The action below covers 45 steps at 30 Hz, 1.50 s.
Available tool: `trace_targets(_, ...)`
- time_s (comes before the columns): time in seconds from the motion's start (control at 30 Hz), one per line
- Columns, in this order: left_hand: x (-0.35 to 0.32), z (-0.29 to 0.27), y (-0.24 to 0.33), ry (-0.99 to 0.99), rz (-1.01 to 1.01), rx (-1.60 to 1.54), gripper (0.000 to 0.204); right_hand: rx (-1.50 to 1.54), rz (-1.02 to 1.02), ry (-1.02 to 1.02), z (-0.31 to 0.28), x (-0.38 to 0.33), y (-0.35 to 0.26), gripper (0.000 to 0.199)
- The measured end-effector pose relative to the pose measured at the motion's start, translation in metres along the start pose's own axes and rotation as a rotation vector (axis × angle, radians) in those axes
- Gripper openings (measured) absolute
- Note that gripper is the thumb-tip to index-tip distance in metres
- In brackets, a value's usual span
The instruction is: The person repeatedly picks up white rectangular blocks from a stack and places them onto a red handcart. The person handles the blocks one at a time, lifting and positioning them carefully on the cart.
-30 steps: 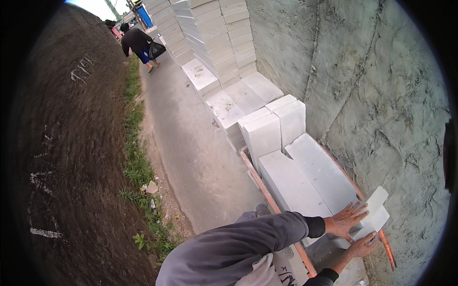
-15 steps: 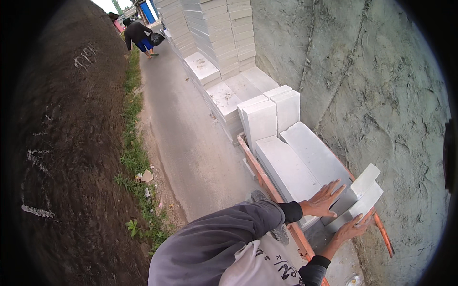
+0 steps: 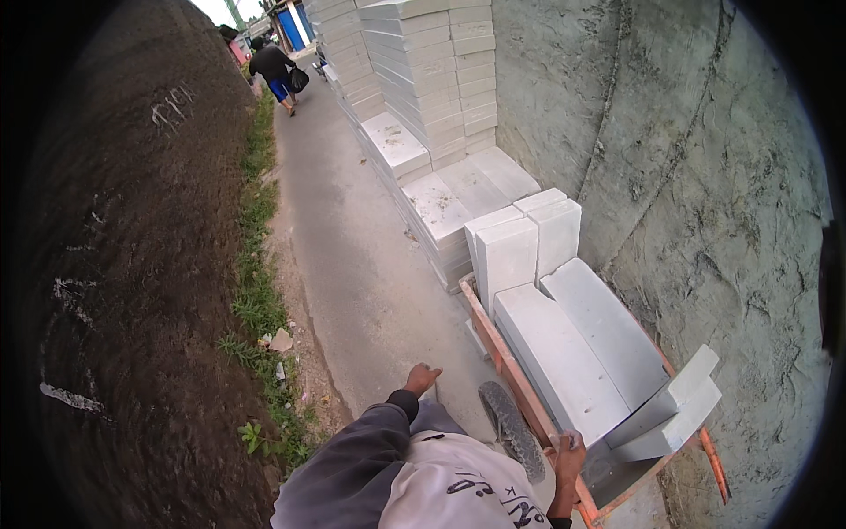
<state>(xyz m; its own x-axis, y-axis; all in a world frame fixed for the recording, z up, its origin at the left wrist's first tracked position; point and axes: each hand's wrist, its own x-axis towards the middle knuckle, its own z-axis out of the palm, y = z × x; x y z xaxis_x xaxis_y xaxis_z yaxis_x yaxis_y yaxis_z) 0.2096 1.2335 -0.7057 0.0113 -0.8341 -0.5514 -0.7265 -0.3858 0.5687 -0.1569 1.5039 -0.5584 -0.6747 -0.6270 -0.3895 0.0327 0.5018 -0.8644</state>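
Observation:
My left hand (image 3: 424, 379) is over the paved lane, left of an orange handcart (image 3: 504, 354). Its fingers are curled, and nothing shows in them. At the cart's near left side, my right hand (image 3: 571, 454) has its fingers bent over the orange rim; part of the grip is hidden. Inside the cart, two long white blocks (image 3: 564, 361) lie flat side by side. More white blocks (image 3: 508, 251) stand upright at its far end. Toward the near right end, two blocks (image 3: 674, 410) lean tilted against the cart's right side.
A tall stack of white blocks (image 3: 423, 79) rises beyond the cart along a rough grey wall (image 3: 670, 176). The cart's wheel (image 3: 511, 432) is close to my legs. Grass (image 3: 260, 309) and a dark wall (image 3: 132, 264) edge the lane's left. A person (image 3: 273, 69) walks far ahead carrying a black bag.
Both hands have left the leaning blocks. My left hand swung left over the lane; my right hand moved to the cart's left rim. The person ahead is farther off.

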Motion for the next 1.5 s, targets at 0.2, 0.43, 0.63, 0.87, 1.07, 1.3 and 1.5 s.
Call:
trace_targets(0.2,0.028,-0.075,-0.094,-0.003,-0.093,-0.010,0.067,-0.114,-0.099,-0.233,0.105,0.089,0.018,0.025)
trace_targets(0.43,0.074,-0.168,-0.184,0.101,-0.123,-0.034,0.064,-0.152,-0.066,-0.429,0.279,0.115,-0.137,0.028)
trace_targets(0.63,0.116,-0.252,-0.180,0.209,-0.307,-0.355,0.058,-0.321,-0.166,-0.545,0.389,0.147,-0.179,0.035)
trace_targets(0.87,0.156,-0.245,-0.196,0.114,-0.454,-0.511,0.041,-0.374,-0.250,-0.705,0.459,0.170,-0.233,0.033)
trace_targets(1.07,0.212,-0.238,-0.167,-0.132,-0.357,-0.277,0.041,-0.298,-0.259,-0.769,0.517,0.234,-0.309,0.039)
trace_targets(1.3,0.299,-0.318,-0.104,0.279,-0.369,-0.621,0.040,-0.230,-0.317,-0.855,0.608,0.314,-0.452,0.050)
trace_targets(1.5,0.355,-0.348,-0.071,0.350,-0.409,-0.617,0.054,-0.153,-0.350,-0.916,0.652,0.336,-0.529,0.052)
